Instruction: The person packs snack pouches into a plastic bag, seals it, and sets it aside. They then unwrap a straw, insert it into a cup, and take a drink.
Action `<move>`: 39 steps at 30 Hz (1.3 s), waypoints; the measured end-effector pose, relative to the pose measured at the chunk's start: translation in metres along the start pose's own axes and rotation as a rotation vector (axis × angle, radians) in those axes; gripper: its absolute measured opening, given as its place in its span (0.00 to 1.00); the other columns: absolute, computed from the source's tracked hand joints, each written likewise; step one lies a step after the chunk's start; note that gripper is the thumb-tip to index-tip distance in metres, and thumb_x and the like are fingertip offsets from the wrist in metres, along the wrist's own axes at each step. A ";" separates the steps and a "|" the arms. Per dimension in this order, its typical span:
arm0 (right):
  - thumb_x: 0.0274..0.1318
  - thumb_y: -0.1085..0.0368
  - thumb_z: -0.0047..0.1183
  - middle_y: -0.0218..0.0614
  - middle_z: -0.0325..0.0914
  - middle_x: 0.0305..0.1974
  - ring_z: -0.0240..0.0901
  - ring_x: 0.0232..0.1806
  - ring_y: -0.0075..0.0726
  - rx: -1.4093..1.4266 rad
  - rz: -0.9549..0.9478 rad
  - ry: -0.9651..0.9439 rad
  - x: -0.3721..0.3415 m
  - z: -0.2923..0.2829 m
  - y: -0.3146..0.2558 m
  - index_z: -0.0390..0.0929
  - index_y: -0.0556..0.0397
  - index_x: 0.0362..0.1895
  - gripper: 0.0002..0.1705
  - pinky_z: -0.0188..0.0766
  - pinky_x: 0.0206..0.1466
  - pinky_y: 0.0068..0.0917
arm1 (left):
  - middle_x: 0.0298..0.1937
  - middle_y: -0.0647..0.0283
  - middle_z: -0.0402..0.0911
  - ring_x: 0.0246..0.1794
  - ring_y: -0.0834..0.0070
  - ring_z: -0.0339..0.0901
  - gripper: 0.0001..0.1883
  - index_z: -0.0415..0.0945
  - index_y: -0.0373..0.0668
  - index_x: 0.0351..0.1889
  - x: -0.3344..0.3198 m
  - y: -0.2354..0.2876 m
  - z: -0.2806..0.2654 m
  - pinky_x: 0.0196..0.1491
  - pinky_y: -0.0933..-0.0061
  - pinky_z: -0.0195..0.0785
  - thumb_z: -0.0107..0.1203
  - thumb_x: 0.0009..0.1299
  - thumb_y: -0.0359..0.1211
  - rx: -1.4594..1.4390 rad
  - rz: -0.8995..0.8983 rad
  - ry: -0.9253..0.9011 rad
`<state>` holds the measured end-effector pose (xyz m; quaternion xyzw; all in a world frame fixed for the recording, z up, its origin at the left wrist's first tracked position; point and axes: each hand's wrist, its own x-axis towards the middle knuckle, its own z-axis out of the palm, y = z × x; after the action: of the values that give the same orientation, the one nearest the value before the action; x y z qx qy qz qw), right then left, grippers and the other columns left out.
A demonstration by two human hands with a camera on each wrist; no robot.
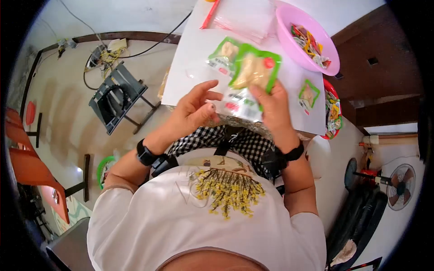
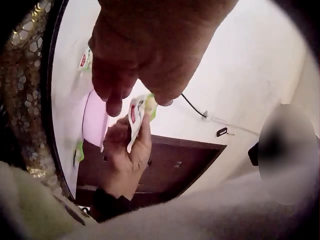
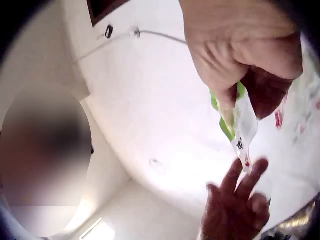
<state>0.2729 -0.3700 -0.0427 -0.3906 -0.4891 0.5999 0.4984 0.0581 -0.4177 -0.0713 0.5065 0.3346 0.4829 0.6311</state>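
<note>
My right hand pinches a green-edged clear food packet with pale pieces inside, thumb on its front. In the right wrist view the same packet is seen nearly edge-on below the thumb. Left of it, my left hand has its fingers parted and loosely bent, with nothing held. Its fingertips come right up to the packet's lower end in the right wrist view. Behind the held packet, a similar packet lies on the white table. Another small green-edged packet lies to the right.
A pink basin with colourful small packets stands at the table's back right. Clear plastic bags lie at the back. A red basket of packets sits beyond the right edge. A grey stool stands on the floor at left.
</note>
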 end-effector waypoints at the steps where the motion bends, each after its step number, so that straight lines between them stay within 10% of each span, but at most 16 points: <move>1: 0.55 0.71 0.55 0.32 0.79 0.43 0.74 0.40 0.23 -0.022 0.003 -0.041 -0.002 0.017 0.004 0.74 0.58 0.51 0.18 0.72 0.45 0.22 | 0.42 0.65 0.77 0.33 0.83 0.77 0.21 0.61 0.40 0.63 -0.002 0.002 0.004 0.34 0.78 0.76 0.47 0.73 0.30 -0.066 -0.027 0.016; 7: 0.48 0.61 0.65 0.35 0.77 0.38 0.73 0.39 0.26 -0.408 -0.002 -0.255 -0.010 0.039 0.018 0.73 0.57 0.45 0.22 0.71 0.41 0.26 | 0.30 0.70 0.78 0.19 0.89 0.71 0.12 0.71 0.41 0.53 -0.031 0.000 -0.040 0.18 0.87 0.65 0.46 0.73 0.29 -0.080 -0.066 0.355; 11: 0.35 0.58 0.69 0.41 0.69 0.39 0.66 0.45 0.50 -1.136 -0.416 -0.122 -0.009 0.033 0.038 0.68 0.53 0.40 0.28 0.66 0.48 0.41 | 0.28 0.72 0.78 0.17 0.91 0.68 0.11 0.73 0.41 0.51 -0.057 0.012 -0.081 0.16 0.88 0.60 0.48 0.72 0.29 0.033 -0.214 0.427; 14: 0.39 0.61 0.66 0.38 0.69 0.38 0.67 0.43 0.47 -1.307 -0.508 -0.059 -0.007 0.031 0.050 0.69 0.53 0.37 0.22 0.66 0.45 0.39 | 0.27 0.72 0.77 0.16 0.91 0.66 0.11 0.74 0.41 0.50 -0.066 0.000 -0.088 0.16 0.89 0.59 0.49 0.71 0.29 0.092 -0.319 0.390; 24: 0.48 0.70 0.53 0.37 0.70 0.29 0.70 0.33 0.48 -1.203 -0.644 0.001 0.001 0.023 0.051 0.70 0.52 0.31 0.05 0.66 0.35 0.42 | 0.24 0.74 0.74 0.15 0.91 0.63 0.12 0.74 0.38 0.49 -0.025 -0.007 -0.039 0.15 0.89 0.52 0.50 0.69 0.28 0.013 -0.563 0.175; 39: 0.48 0.74 0.53 0.39 0.71 0.33 0.72 0.33 0.49 -1.076 -0.704 -0.034 0.003 0.020 0.036 0.75 0.53 0.37 0.09 0.71 0.33 0.39 | 0.28 0.66 0.73 0.20 0.82 0.66 0.24 0.63 0.37 0.62 0.081 -0.031 -0.011 0.22 0.81 0.60 0.45 0.65 0.21 -0.171 -0.234 0.211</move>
<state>0.2457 -0.3717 -0.0738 -0.3926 -0.8284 0.0772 0.3920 0.0815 -0.3384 -0.0983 0.3551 0.4133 0.4836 0.6850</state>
